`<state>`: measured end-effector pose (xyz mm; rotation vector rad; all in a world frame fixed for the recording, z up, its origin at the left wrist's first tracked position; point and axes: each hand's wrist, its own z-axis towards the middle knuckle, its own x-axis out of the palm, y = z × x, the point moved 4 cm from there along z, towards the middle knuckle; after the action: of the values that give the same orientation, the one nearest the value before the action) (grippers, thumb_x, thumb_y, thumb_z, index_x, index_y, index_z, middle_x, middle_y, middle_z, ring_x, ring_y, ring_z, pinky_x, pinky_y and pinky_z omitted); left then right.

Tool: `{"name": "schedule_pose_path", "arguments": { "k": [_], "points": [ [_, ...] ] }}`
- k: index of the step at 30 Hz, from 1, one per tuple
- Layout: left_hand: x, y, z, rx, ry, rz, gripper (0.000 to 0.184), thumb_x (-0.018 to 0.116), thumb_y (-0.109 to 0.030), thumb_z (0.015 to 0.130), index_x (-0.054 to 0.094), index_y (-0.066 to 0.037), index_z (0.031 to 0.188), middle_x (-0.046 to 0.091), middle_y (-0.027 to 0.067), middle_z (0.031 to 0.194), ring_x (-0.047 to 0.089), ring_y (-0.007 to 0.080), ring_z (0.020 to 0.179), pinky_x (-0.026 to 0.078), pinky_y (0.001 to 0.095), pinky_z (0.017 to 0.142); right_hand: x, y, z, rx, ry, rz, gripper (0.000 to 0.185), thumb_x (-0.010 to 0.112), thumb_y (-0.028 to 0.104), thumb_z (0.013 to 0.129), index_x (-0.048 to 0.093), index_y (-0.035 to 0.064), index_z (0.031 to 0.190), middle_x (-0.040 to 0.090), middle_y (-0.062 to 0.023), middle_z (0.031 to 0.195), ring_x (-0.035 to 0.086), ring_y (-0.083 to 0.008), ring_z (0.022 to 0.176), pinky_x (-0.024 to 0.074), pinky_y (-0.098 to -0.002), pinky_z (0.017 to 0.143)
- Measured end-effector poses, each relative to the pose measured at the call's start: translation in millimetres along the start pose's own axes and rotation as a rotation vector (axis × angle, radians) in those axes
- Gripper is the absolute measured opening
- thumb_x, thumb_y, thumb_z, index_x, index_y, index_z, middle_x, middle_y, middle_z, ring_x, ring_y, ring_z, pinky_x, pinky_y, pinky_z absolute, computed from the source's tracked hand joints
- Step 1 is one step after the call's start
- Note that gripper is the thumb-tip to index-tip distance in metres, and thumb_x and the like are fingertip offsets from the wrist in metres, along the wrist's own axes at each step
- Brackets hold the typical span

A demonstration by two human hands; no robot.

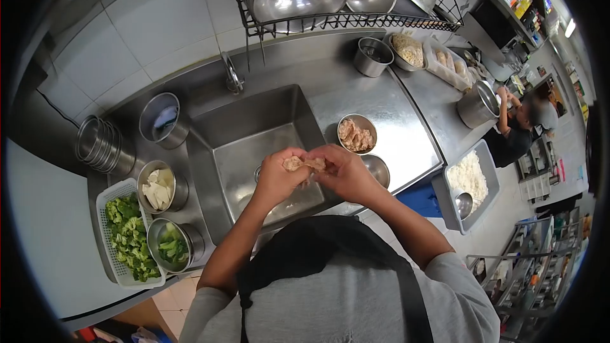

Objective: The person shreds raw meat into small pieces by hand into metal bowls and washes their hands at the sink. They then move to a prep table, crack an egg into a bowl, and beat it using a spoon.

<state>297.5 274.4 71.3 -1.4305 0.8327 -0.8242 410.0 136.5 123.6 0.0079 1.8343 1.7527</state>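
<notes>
Over the front right part of the steel sink [241, 146], my left hand [280, 176] and my right hand [345, 173] are close together. Both grip a pale piece of raw meat [304, 164], which spans the small gap between them. Just behind my right hand, a steel bowl [358, 134] holds more pieces of pinkish meat. Another steel bowl [376, 170] sits beside my right hand, partly hidden by it, so its contents do not show.
Left of the sink stand a broccoli basket [132, 235], steel pots [166, 185] and stacked bowls [101, 143]. A faucet [232, 76] rises behind. A rack of bowls [356, 20] hangs above. At right are a tub of white food [468, 181] and another person [516, 128].
</notes>
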Motion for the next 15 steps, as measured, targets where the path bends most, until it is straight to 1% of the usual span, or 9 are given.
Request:
{"name": "schedule_pose_path", "arguments": {
  "k": [2, 3, 5, 8, 11, 12, 14, 15],
  "points": [
    [3.0, -7.5, -2.7, -0.051, 0.031, -0.039, 0.018, 0.07, -0.001, 0.084, 0.069, 0.001, 0.103, 0.07, 0.0038, 0.084, 0.066, 0.0095, 0.07, 0.053, 0.0256, 0.061, -7.0, -0.7, -0.7, 0.046, 0.047, -0.074, 0.04, 0.073, 0.003, 0.088, 0.064, 0.0036, 0.127, 0.07, -0.0063, 0.105, 0.07, -0.017, 0.096, 0.0571, -0.031, 0.085],
    [3.9, -10.7, -4.5, -0.079, 0.045, -0.057, 0.018, 0.07, -0.001, 0.084, 0.069, 0.001, 0.102, 0.07, 0.004, 0.085, 0.066, 0.0095, 0.07, 0.053, 0.0258, 0.062, -10.0, -9.4, -1.2, 0.093, 0.073, 0.097, 0.036, 0.072, 0.002, 0.09, 0.063, 0.0026, 0.126, 0.07, -0.0059, 0.107, 0.07, -0.0153, 0.096, 0.0574, -0.03, 0.084],
    [-0.4, -13.1, -7.3, -0.076, -0.007, -0.089, 0.017, 0.072, -0.003, 0.085, 0.069, 0.001, 0.102, 0.07, 0.0041, 0.085, 0.067, 0.0098, 0.072, 0.054, 0.0259, 0.063, -14.9, -30.9, -2.0, 0.189, 0.128, 0.439, 0.029, 0.068, 0.0, 0.095, 0.062, 0.0005, 0.123, 0.069, -0.005, 0.109, 0.069, -0.0121, 0.097, 0.0579, -0.0281, 0.083],
    [0.0, -29.7, -12.3, -0.106, -0.056, -0.166, 0.018, 0.074, -0.006, 0.087, 0.069, 0.0, 0.103, 0.07, 0.0043, 0.088, 0.067, 0.0104, 0.075, 0.054, 0.026, 0.066, -22.8, -36.7, -3.0, 0.396, 0.094, 0.834, 0.032, 0.067, 0.0, 0.096, 0.061, 0.0001, 0.127, 0.07, -0.0077, 0.114, 0.07, -0.0141, 0.099, 0.0593, -0.0303, 0.086],
    [8.9, -38.4, -13.9, -0.122, -0.091, -0.259, 0.023, 0.076, -0.008, 0.088, 0.068, -0.001, 0.108, 0.07, 0.0044, 0.092, 0.068, 0.0113, 0.078, 0.055, 0.0259, 0.069, -28.1, -24.2, -4.7, 0.37, 0.223, 1.079, 0.039, 0.067, 0.003, 0.097, 0.058, 0.0, 0.135, 0.07, -0.0086, 0.119, 0.07, -0.016, 0.101, 0.0598, -0.0326, 0.089],
    [12.9, -39.7, -13.9, -0.123, -0.101, -0.29, 0.025, 0.077, -0.008, 0.088, 0.067, -0.001, 0.11, 0.07, 0.0045, 0.094, 0.068, 0.0117, 0.079, 0.055, 0.0259, 0.07, -29.3, -24.7, -4.5, 0.313, 0.222, 1.023, 0.041, 0.067, 0.004, 0.098, 0.057, -0.0001, 0.137, 0.07, -0.0087, 0.119, 0.071, -0.016, 0.101, 0.0598, -0.0326, 0.089],
    [23.1, -45.5, -14.2, -0.067, -0.09, -0.191, 0.031, 0.079, -0.007, 0.087, 0.065, -0.001, 0.114, 0.07, 0.005, 0.097, 0.068, 0.0113, 0.082, 0.056, 0.0257, 0.072, -27.9, -28.7, -7.1, 0.207, 0.212, 0.911, 0.044, 0.067, 0.007, 0.099, 0.055, -0.0003, 0.14, 0.07, -0.0091, 0.118, 0.071, -0.0161, 0.102, 0.0599, -0.0326, 0.09],
    [29.2, -46.9, -15.0, -0.043, -0.083, -0.145, 0.033, 0.079, -0.006, 0.087, 0.065, 0.0, 0.116, 0.071, 0.0053, 0.099, 0.068, 0.0112, 0.084, 0.056, 0.0257, 0.073, -28.5, -30.1, -8.6, 0.201, 0.204, 0.852, 0.042, 0.066, 0.008, 0.1, 0.056, -0.0008, 0.14, 0.071, -0.0092, 0.116, 0.071, -0.0158, 0.099, 0.0601, -0.0318, 0.088]
  ]
}}
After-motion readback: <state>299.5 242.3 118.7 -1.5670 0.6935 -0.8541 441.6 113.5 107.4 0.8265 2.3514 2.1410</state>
